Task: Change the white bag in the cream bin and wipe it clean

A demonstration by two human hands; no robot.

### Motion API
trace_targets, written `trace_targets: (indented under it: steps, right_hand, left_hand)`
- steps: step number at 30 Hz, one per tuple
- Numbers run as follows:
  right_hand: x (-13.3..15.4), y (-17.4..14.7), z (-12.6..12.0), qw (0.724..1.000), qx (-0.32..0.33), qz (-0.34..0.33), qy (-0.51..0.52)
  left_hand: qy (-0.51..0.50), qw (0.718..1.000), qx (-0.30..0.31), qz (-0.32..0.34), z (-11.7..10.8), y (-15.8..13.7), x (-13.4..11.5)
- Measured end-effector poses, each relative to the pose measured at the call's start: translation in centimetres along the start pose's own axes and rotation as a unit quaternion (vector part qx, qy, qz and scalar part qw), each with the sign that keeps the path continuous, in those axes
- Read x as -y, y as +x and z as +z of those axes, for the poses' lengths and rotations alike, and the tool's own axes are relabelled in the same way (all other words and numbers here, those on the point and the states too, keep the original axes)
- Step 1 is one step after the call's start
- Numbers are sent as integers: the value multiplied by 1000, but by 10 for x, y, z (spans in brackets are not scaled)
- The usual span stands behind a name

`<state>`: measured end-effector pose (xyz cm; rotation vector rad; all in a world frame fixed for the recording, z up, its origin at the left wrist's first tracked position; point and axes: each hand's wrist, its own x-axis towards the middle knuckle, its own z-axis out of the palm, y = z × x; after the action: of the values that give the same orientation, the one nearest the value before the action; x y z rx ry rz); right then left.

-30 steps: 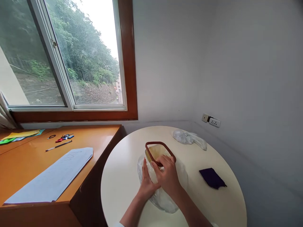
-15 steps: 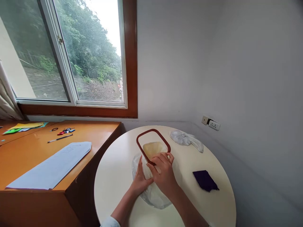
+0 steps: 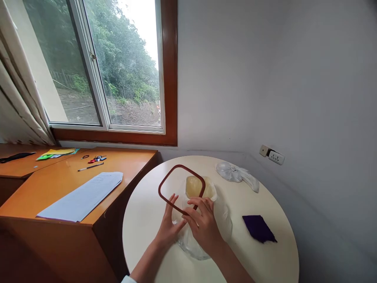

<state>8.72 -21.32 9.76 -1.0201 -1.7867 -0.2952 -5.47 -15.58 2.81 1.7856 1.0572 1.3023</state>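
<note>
A brown rounded-square bin rim is held tilted above a small bin, in front of and to the left of its mouth. The bin is pale, with a clear plastic bag spread around its sides and base. My right hand is closed on the rim's near corner, fingers and thumb pinching it. My left hand has thumb and fingers apart, with its fingertips at the rim's near left edge. Both hands hide part of the bin and bag.
On the round white table lie a knotted plastic bag at the back and a dark purple cloth at right. A wooden desk at left carries papers, a pen and keys. The wall has a socket.
The rim has come off the bin's mouth toward the left, carried by my right hand. My left hand has shifted to the rim's edge. The view has turned slightly left.
</note>
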Motion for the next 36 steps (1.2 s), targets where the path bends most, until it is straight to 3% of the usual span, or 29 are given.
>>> trace_targets:
  steps: [2,6,11,17,21,28,32,36]
  right_hand:
    - [-1,-4,-4,1000,0,-6,-11]
    - [-2,-14,-6,999,4,-24,-28]
    - [1,-23,-2,999,25,-30,-36]
    - [7,-25,-1,998,33,-47,-25]
    - [-3,-24,-8,998,18,-47,-37]
    - [-52,-19,-19,983,63,82,-154]
    - [-59,-22,-22,985,42,71,-151]
    - [-48,-20,-28,993,11,27,-117]
  left_hand:
    - [-20,1000,-10,14,-11,-4,-9]
    - [-138,989,-13,-56,-27,-11,-31]
    - [-264,960,-12,-89,-33,-18,-51]
    - [-268,950,3,-158,-37,-24,-57]
    - [-290,937,-47,-188,-49,-24,-49]
    - [-288,921,-144,-218,-87,4,-30]
    - [-267,932,-128,-207,-99,30,-35]
    - [-258,947,-82,-170,-89,42,-57]
